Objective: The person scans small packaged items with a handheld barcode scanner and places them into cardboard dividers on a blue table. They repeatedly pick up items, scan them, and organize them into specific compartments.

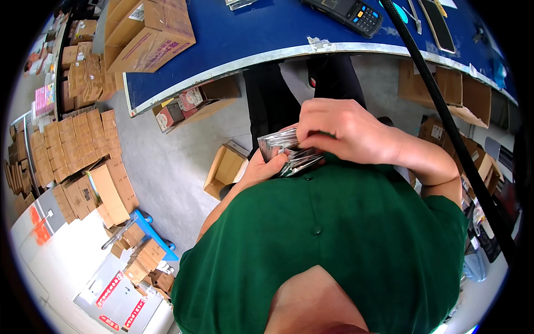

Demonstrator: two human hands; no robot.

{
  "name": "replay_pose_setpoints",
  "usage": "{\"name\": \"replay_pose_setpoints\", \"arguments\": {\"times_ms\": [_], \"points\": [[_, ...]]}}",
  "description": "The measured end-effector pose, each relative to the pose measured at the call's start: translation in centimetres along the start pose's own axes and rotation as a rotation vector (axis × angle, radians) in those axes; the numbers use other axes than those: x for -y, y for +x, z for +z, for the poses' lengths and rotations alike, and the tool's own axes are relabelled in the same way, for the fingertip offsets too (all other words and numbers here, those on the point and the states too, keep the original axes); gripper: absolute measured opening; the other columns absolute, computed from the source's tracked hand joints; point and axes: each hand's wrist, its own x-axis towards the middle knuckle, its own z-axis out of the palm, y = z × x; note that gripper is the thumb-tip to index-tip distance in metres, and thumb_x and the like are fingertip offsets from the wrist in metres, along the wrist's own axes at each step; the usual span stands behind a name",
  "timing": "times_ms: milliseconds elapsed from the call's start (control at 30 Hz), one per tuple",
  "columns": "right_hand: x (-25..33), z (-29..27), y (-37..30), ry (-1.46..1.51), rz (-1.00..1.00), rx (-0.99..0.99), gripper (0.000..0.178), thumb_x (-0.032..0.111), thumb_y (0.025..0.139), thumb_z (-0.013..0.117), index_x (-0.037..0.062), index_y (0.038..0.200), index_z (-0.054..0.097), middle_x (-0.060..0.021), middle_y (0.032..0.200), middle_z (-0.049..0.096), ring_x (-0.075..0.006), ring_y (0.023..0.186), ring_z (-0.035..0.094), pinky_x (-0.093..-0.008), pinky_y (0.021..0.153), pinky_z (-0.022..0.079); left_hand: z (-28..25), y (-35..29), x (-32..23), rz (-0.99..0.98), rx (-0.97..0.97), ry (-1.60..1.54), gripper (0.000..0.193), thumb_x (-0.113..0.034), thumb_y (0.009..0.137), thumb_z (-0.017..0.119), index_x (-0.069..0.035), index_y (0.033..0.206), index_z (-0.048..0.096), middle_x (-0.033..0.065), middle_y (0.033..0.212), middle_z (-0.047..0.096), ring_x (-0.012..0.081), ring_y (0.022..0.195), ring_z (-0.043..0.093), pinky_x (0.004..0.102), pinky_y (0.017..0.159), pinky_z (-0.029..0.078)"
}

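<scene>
Close in front of my chest, my left hand (262, 170) is closed around a stack of thin, flat, shiny silvery packets (278, 142), its thumb lying over the near side. The stack is parted, one portion standing up and another tilted toward my body. From the right, my right hand (342, 131) reaches over the top of the stack, its thumb and fingers pinching the packets' upper edge. The right fingertips are partly hidden, so how many packets they grip is unclear. Both hands are below the near edge of the blue table (233, 42).
An open cardboard box (161, 39) stands at the table's left end. A handheld scanner (350, 15) and a phone (438, 25) lie farther right. A black strap or pole (445, 111) crosses the right side. Below the table are an empty carton (225, 167) and other boxes.
</scene>
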Motion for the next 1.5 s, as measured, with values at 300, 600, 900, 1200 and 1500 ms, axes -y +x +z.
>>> {"name": "replay_pose_setpoints", "arguments": {"times_ms": [300, 600, 900, 1200, 1500], "points": [[1.1, 0.4, -0.6, -0.09, -0.133, 0.001, 0.014, -0.002, 0.074, 0.074, 0.0039, 0.081, 0.063, -0.0056, 0.085, 0.061, -0.0257, 0.078, 0.061, -0.0362, 0.075, 0.054, -2.1, -0.3, 0.5, -0.114, 0.035, 0.01, 0.055, -0.034, 0.098, 0.061, -0.004, 0.142, 0.045, 0.0044, 0.131, 0.057, 0.013, 0.12, 0.052, 0.0323, 0.103, 0.041], [1.4, 1.2, -1.0, 0.036, 0.032, -0.016, 0.01, -0.001, 0.081, 0.071, 0.001, 0.088, 0.065, -0.0087, 0.086, 0.063, -0.0288, 0.075, 0.064, -0.0369, 0.078, 0.056, -2.3, -0.6, 1.5, -0.137, 0.003, -0.093, 0.061, -0.04, 0.099, 0.059, -0.002, 0.143, 0.042, 0.0072, 0.135, 0.055, 0.0169, 0.124, 0.051, 0.0343, 0.107, 0.038], [1.1, 1.5, -0.9, -0.195, -0.157, -0.094, 0.013, 0.002, 0.078, 0.074, 0.0019, 0.089, 0.067, -0.0095, 0.087, 0.06, -0.0266, 0.073, 0.063, -0.0348, 0.061, 0.053, -1.2, -0.4, 0.8, -0.03, 0.103, -0.163, 0.068, -0.028, 0.089, 0.074, -0.003, 0.142, 0.041, 0.0079, 0.134, 0.056, 0.019, 0.118, 0.057, 0.0383, 0.1, 0.046], [1.0, 0.8, -0.6, -0.11, -0.091, -0.019, 0.011, 0.0, 0.078, 0.074, 0.0009, 0.088, 0.069, -0.0086, 0.083, 0.058, -0.026, 0.076, 0.061, -0.0354, 0.063, 0.05, -0.6, -0.5, -0.4, -0.106, 0.156, -0.179, 0.081, -0.029, 0.084, 0.079, 0.0, 0.146, 0.037, 0.0082, 0.137, 0.055, 0.0159, 0.123, 0.053, 0.0344, 0.106, 0.041], [0.5, 0.7, -0.3, -0.008, -0.073, 0.051, 0.012, 0.002, 0.078, 0.075, 0.0014, 0.088, 0.07, -0.0068, 0.082, 0.058, -0.0253, 0.076, 0.06, -0.0358, 0.064, 0.049, 0.1, -0.7, -0.7, -0.097, 0.138, -0.143, 0.083, -0.024, 0.08, 0.082, 0.0, 0.146, 0.038, 0.0075, 0.137, 0.055, 0.0156, 0.124, 0.052, 0.0341, 0.107, 0.039]]}}
